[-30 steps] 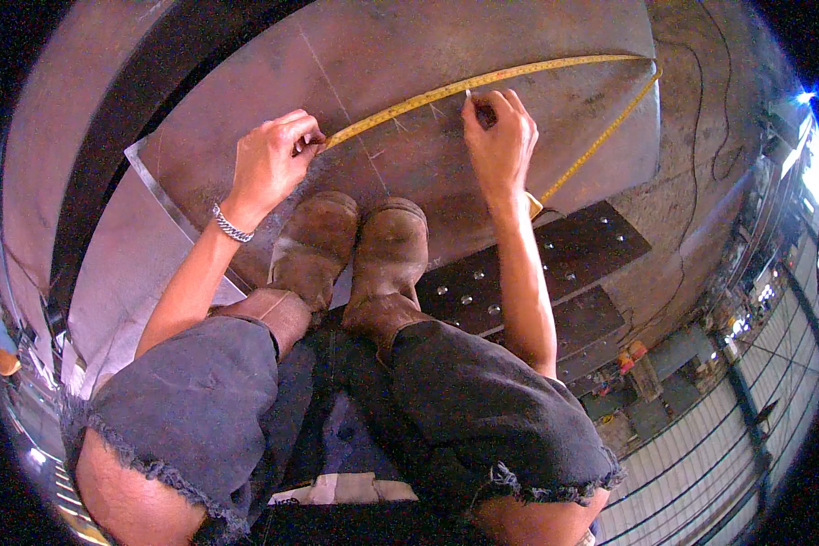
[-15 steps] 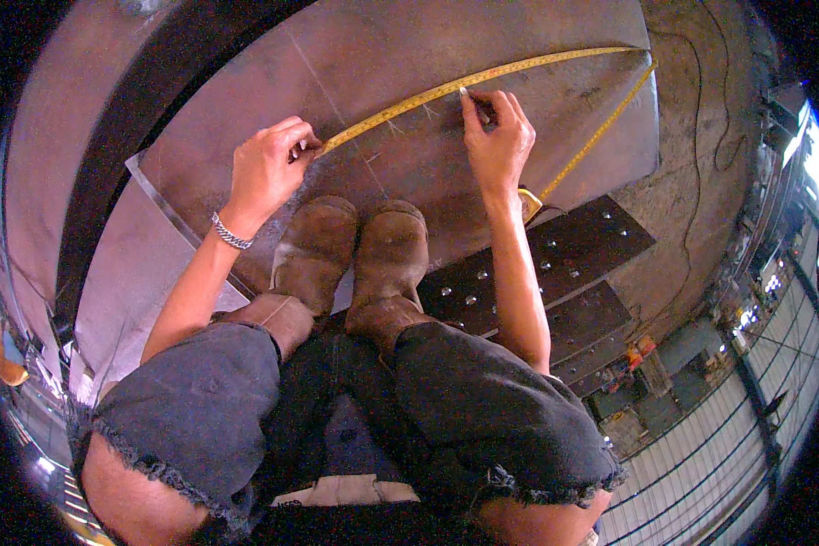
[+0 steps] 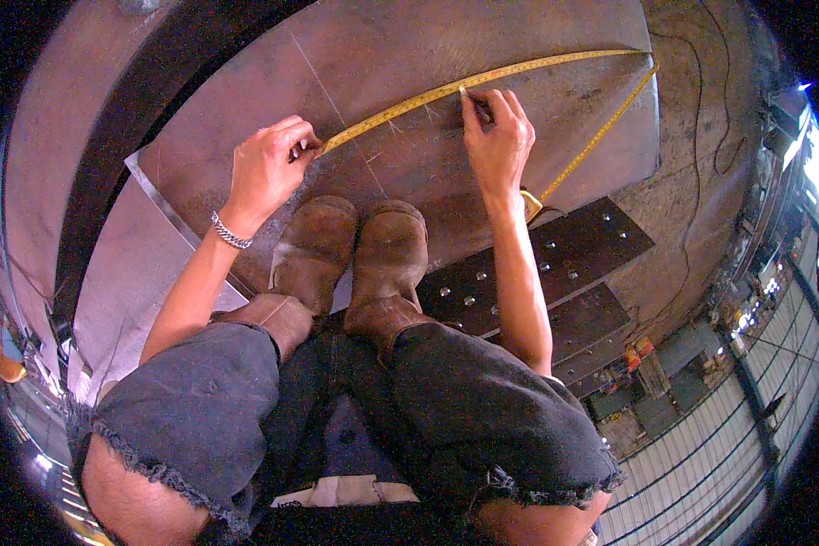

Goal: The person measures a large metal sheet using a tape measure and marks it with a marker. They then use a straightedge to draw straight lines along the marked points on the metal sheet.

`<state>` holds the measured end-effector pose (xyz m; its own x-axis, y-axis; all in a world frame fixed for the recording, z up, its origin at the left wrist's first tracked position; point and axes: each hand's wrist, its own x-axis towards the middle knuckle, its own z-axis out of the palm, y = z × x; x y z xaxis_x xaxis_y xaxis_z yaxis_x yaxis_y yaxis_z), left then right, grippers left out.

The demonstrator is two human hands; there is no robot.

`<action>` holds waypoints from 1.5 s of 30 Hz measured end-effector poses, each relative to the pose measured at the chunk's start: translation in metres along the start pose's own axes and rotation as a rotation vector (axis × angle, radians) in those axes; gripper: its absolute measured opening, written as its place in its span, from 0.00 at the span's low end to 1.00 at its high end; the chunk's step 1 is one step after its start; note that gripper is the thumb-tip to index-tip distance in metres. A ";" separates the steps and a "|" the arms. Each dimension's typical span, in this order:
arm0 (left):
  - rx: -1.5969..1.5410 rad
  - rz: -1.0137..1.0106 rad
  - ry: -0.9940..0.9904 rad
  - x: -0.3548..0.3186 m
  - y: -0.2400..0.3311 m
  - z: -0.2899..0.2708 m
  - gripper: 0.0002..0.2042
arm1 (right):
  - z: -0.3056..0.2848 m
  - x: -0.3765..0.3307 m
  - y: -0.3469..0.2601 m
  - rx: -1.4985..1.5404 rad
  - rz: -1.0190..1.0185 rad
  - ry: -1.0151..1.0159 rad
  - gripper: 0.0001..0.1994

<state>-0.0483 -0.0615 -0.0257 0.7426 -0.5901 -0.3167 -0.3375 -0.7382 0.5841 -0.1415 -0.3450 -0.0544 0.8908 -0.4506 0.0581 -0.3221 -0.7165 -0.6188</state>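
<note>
My left hand, with a chain bracelet at its wrist, pinches the end of a yellow tape measure. The blade runs right over a brown steel plate to the plate's far right edge. There it doubles back toward its yellow case, partly hidden behind my right forearm. In the fingertips of my right hand is a small white piece of chalk, its tip just below the blade's near edge. Thin pale lines and a few marks are drawn on the plate between my hands.
My boots stand on the plate, close below the tape. Dark steel strips with holes lie to the right. A thin cable crosses the floor beyond the plate. A dark curved band runs along the left.
</note>
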 end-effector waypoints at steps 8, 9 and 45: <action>0.014 0.011 -0.012 0.000 -0.001 -0.001 0.04 | -0.030 0.015 -0.027 -0.467 -0.032 -0.219 0.06; 0.010 0.003 -0.020 -0.001 -0.002 -0.003 0.04 | -0.046 0.023 -0.033 -0.625 0.084 -0.382 0.06; 0.018 0.005 -0.009 0.001 0.002 -0.001 0.04 | -0.021 0.017 0.026 -0.045 0.128 0.080 0.08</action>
<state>-0.0477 -0.0628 -0.0238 0.7358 -0.5963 -0.3209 -0.3511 -0.7411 0.5723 -0.1418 -0.3822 -0.0526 0.8137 -0.5796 0.0443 -0.4471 -0.6728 -0.5894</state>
